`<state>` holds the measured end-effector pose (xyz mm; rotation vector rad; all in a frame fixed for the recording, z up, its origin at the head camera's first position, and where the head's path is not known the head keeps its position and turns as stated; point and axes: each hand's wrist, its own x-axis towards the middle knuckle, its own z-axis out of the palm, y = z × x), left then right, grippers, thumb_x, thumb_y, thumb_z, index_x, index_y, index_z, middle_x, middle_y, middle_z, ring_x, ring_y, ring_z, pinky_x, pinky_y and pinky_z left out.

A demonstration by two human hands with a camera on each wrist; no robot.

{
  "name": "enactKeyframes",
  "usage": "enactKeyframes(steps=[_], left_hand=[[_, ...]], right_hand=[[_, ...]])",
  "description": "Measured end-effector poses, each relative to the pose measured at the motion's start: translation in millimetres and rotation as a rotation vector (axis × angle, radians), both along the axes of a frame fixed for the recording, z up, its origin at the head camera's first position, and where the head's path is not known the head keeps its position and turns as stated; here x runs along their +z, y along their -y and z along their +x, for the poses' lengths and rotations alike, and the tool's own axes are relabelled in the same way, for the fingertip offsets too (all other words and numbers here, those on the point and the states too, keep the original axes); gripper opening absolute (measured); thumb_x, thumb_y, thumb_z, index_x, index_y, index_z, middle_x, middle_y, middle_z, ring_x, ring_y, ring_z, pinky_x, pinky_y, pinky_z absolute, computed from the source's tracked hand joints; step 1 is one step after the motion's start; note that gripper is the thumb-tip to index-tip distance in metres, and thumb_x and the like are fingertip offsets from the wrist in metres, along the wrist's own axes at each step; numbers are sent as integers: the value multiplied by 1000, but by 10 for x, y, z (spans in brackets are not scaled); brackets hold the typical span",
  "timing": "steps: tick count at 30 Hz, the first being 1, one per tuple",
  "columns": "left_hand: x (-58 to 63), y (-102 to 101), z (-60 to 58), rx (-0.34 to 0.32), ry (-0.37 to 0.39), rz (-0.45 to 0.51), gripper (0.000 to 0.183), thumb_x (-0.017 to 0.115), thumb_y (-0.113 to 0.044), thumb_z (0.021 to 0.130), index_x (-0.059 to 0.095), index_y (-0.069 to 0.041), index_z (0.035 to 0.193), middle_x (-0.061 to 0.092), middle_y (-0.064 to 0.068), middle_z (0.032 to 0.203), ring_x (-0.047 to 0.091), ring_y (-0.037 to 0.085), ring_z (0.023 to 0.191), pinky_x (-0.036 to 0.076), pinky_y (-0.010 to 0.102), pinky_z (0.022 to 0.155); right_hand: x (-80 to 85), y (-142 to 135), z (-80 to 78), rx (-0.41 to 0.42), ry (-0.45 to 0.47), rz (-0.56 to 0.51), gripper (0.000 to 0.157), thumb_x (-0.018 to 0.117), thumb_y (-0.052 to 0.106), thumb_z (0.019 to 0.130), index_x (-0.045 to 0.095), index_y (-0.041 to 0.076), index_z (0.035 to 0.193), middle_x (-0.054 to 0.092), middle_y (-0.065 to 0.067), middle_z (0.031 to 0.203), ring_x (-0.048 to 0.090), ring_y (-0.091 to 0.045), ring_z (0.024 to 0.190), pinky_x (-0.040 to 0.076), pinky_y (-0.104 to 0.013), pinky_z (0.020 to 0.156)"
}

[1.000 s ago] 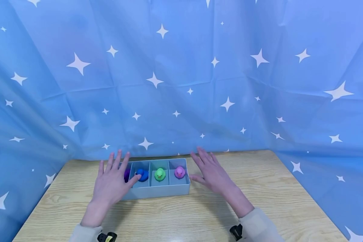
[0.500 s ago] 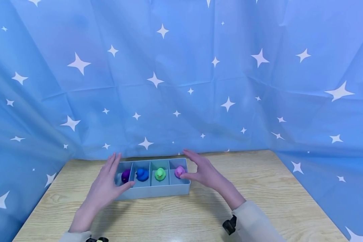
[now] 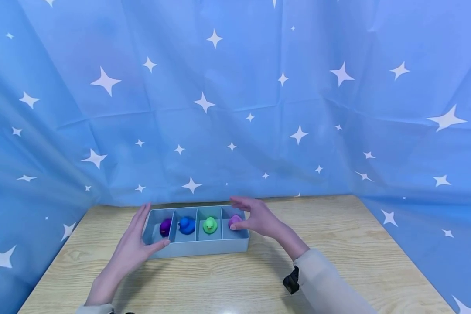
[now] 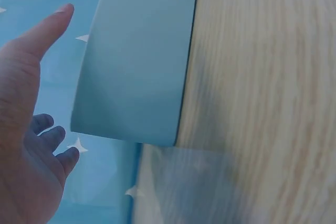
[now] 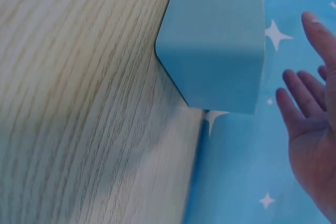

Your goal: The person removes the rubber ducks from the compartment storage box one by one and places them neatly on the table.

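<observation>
A pale blue divided box [image 3: 198, 249] stands on the table with a toy duck in each compartment. From left to right they are a purple duck [image 3: 165, 227], a blue duck [image 3: 187, 225], a green duck [image 3: 209, 225] and a pink duck [image 3: 234, 220]. My left hand [image 3: 131, 248] is at the box's left end, fingers straight and thumb spread toward the front wall. Over the right end is my right hand [image 3: 261, 218], its thumb overlapping the pink duck in the head view. In both wrist views the hands show apart from the box wall, holding nothing.
The wooden table [image 3: 204, 283] runs back to a blue curtain [image 3: 235, 122] with white stars, which also hangs along both sides. Black wrist straps [image 3: 291, 280] sit by the light sleeves [image 3: 329, 283].
Both hands have turned thumb toward thumb at the box's two ends. The left hand has moved left off the blue duck, and the right hand has moved left over the pink duck's compartment.
</observation>
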<state>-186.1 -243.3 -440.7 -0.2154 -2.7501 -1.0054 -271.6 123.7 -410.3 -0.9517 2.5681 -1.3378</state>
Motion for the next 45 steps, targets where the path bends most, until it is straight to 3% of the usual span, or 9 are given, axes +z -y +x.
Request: enactKeyframes(steps=[5,11,23,28,37,45], left_hand=[[-89,37,-19,-2,5,61,120,86,-43,83,4,-17,167,9,20,170,16,51,150,25,77,108],[-165,90,-27,10,22,114,118,85,-43,84,7,-11,166,13,22,169,17,51,150,24,75,110],[-225,122,-21,18,167,241,115,80,-44,89,1,-12,166,11,30,166,20,54,147,34,64,111],[-270,129,-25,17,190,280,112,78,-44,91,2,-10,166,13,31,165,20,52,148,32,61,113],[-304,115,-36,40,242,243,109,73,-51,93,3,-11,166,14,27,167,29,52,145,25,64,116],[-305,78,-36,58,303,226,108,69,-56,94,1,-15,166,11,27,167,42,53,137,30,66,113]], right_hand=[[-5,4,-48,-7,43,17,71,87,12,84,55,2,147,60,-19,141,55,-37,132,40,-58,111],[-20,0,-97,-25,29,124,60,87,21,84,65,5,138,64,-12,138,51,-36,136,40,-57,112],[-62,19,-169,-1,-5,187,46,85,12,85,71,3,128,70,-8,130,55,-33,132,41,-54,112],[-83,27,-186,13,-28,205,42,84,11,86,73,4,125,71,-8,128,57,-33,130,43,-52,110],[-117,65,-214,48,-71,256,38,82,9,87,74,3,124,71,-10,126,60,-32,127,48,-49,106],[-119,86,-233,55,-85,300,37,80,6,89,74,5,125,71,-10,127,60,-32,127,49,-48,105]])
